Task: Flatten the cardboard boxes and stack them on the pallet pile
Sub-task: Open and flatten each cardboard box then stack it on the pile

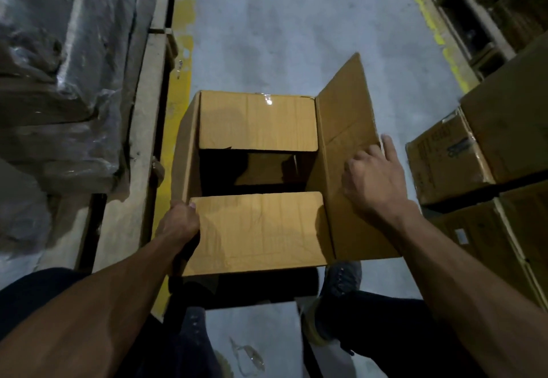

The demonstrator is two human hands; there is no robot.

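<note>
Inside the cardboard box (258,122), darkness past its flaps.

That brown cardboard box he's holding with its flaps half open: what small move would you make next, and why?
Probably swing the wide right flap fully outward. The brown cardboard box is still box-shaped, its two short flaps folded inward over a dark opening. The right hand already rests on that flap, while the left hand grips the near left corner, steadying it.
</note>
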